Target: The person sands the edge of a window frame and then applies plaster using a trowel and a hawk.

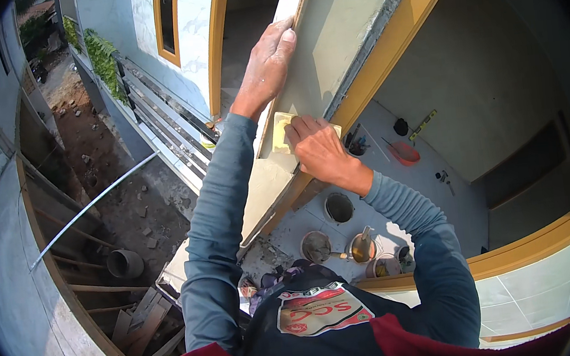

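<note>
My right hand point(323, 147) presses a pale yellow rectangular block point(281, 132), sponge- or float-like, against a plastered wall face point(346, 29). Its fingers are bent over the block and hide much of it. Higher up, my left hand point(268, 65) is closed over a thin edge strip point(267, 130) that runs along the left side of the plaster; the fingertips on its far side are hidden. Grey-green plaster covers the face between the strip and a yellow-brown frame point(384, 63). Below my right hand, a paler plastered ledge point(261, 186) continues toward me.
Buckets of mortar point(339, 208) and a bucket with a tool in it point(362, 247) stand on the tiled floor below. Farther right lie a red basin point(404, 153) and a yellow spirit level point(423, 125). Left, a slatted railing point(165, 110) borders a drop to rubble-strewn ground.
</note>
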`<state>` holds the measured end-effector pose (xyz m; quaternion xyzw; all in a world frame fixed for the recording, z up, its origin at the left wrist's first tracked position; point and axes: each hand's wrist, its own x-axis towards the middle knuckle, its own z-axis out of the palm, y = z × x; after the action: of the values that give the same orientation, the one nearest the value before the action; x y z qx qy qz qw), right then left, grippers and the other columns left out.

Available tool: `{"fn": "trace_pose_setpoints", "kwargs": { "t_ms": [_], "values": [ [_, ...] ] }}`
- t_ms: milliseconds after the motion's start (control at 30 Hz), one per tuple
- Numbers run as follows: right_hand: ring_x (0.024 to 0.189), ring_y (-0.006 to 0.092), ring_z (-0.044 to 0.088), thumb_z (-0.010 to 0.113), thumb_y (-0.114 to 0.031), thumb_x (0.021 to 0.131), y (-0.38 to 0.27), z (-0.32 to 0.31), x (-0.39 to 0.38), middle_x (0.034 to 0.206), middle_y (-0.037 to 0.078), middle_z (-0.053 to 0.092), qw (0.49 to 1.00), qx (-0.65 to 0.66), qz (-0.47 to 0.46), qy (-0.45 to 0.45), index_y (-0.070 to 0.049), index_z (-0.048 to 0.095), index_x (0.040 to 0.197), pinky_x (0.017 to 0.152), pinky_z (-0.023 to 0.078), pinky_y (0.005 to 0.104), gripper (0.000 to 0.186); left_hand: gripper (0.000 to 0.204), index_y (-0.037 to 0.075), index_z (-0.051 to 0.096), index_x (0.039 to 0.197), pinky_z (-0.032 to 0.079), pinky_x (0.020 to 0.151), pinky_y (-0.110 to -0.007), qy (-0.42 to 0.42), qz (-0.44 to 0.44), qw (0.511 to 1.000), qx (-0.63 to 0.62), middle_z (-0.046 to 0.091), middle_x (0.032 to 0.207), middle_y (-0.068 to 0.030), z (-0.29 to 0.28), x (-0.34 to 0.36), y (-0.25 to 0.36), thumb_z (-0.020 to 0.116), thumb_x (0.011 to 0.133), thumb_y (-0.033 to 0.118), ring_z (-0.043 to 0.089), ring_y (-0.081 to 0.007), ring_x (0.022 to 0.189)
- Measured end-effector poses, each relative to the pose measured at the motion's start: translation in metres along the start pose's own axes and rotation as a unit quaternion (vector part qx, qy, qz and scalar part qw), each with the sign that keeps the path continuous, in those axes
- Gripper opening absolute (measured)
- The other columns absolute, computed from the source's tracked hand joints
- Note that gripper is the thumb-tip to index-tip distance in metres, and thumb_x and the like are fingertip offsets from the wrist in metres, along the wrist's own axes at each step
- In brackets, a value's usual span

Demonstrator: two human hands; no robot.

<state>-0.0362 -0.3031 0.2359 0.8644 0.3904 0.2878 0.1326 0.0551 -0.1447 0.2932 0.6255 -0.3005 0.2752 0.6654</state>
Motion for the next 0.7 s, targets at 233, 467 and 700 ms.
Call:
{"fn": "trace_pose_setpoints", "kwargs": {
  "t_ms": [233, 467, 700],
  "values": [
    [0.092, 0.0332, 0.059, 0.071, -0.006, 0.071, -0.01, -0.04, -0.077, 0.099, 0.015, 0.059, 0.973, 0.147, 0.166, 0.058, 0.003, 0.062, 0.103, 0.077, 0.048, 0.0416, 0.035, 0.052, 0.004, 0.052, 0.143, 0.045, 0.096, -0.041, 0.143, 0.152, 0.883, 0.421, 0.061, 0.118, -0.0173, 0.019, -0.031, 0.041, 0.062, 0.093, 0.017, 0.058, -0.0305, 0.107],
    [0.098, 0.0357, 0.06, 0.072, -0.005, 0.078, -0.004, -0.046, -0.151, 0.107, 0.014, 0.06, 0.936, 0.194, 0.295, 0.018, 0.001, 0.062, 0.112, 0.082, 0.05, 0.0448, 0.036, 0.059, -0.005, 0.037, 0.15, 0.05, 0.069, -0.051, 0.035, -0.103, 0.948, 0.299, 0.062, 0.067, -0.027, 0.048, -0.017, 0.071, 0.046, 0.103, 0.029, 0.067, -0.0403, 0.068],
    [0.1, 0.0354, 0.061, 0.072, -0.007, 0.08, -0.007, -0.044, -0.2, 0.106, 0.013, 0.061, 0.895, 0.22, 0.388, -0.018, -0.001, 0.064, 0.112, 0.083, 0.05, 0.0457, 0.034, 0.064, -0.01, 0.026, 0.152, 0.047, 0.101, -0.046, 0.014, -0.118, 0.973, 0.197, 0.065, 0.11, -0.0361, 0.064, -0.008, 0.059, 0.044, 0.104, 0.03, 0.064, -0.048, 0.109]
  ]
}}
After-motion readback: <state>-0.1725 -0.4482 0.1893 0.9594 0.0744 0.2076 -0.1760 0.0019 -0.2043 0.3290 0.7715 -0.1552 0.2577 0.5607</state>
